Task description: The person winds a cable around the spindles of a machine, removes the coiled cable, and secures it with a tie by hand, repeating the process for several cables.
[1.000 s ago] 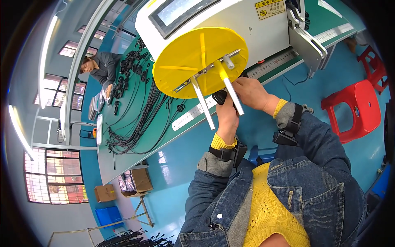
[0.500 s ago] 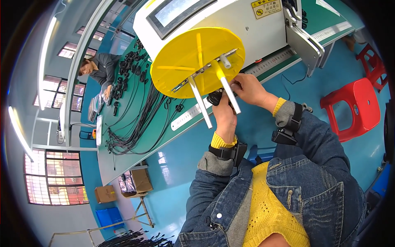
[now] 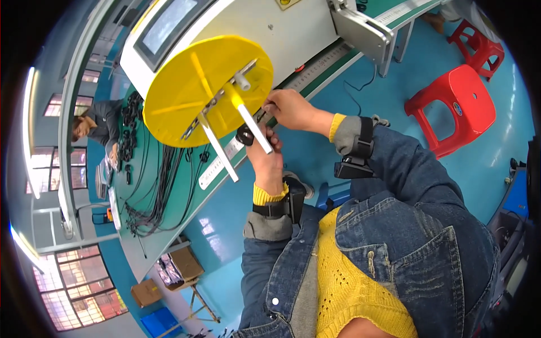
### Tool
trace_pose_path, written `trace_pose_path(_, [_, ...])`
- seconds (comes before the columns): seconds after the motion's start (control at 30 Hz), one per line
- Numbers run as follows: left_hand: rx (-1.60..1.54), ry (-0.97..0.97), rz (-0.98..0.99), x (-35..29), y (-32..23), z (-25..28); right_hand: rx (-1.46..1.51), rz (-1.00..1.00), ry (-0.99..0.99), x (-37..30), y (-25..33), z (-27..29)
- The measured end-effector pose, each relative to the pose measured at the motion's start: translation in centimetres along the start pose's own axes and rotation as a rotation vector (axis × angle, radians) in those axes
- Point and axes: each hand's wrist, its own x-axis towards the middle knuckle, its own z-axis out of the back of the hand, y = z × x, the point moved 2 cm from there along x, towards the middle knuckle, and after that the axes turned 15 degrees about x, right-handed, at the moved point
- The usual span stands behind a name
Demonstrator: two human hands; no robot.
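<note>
Black coil [image 3: 244, 135] stayed gripped in the left hand [image 3: 266, 155], still being handled by the tabletop [image 3: 183, 197] edge, the right hand [image 3: 292, 110] curled, its hold unclear.

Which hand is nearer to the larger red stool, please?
Right: the right hand is left of the larger stool; the left hand is farther left, holding black cable.

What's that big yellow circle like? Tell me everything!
The yellow disc is round and smooth-looking, maybe plastic or painted metal, with yellow ribs. A slotted metal strip crosses it, carrying two long rods and a short peg. It stands tilted at the white machine's front. The right hand is near its rim; whether they touch is unclear.
</note>
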Motion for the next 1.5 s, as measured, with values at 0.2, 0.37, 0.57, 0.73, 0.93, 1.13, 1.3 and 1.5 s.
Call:
trace_pose_path(0.2, [0.014,0.003,0.019,-1.5,0.3,0.4,-0.142,0.056,-0.071,-0.3,-1.1,0.4])
trace_pose_path(0.37, [0.014,-0.005,0.010,-2.3,0.8,0.7,-0.243,0.191,-0.072,-0.6,-1.3,0.6])
trace_pose_path(0.57, [-0.010,-0.038,-0.019,-3.2,0.4,1.9,-0.224,0.256,-0.096,0.2,-0.4,0.6])
trace_pose_path(0.73, [-0.016,-0.032,0.050,-5.0,2.0,4.2,-0.505,0.335,-0.160,-1.2,-2.7,0.1])
trace_pose_path(0.93, [-0.143,-0.185,-0.159,-10.8,0.6,8.3,-0.508,0.483,-0.016,-3.0,-3.3,1.4])
trace_pose_path(1.13, [0.009,-0.320,-0.202,-14.7,0.8,12.2,-0.149,0.379,0.218,-5.5,0.2,-3.5])
trace_pose_path(1.3, [0.020,-0.180,-0.181,-13.6,0.9,11.6,0.130,-0.061,0.637,-7.2,4.1,-8.0])
trace_pose_path(1.5, [0.071,-0.002,0.006,-11.1,1.6,9.7,0.273,-0.187,0.574,-8.4,4.3,-8.4])
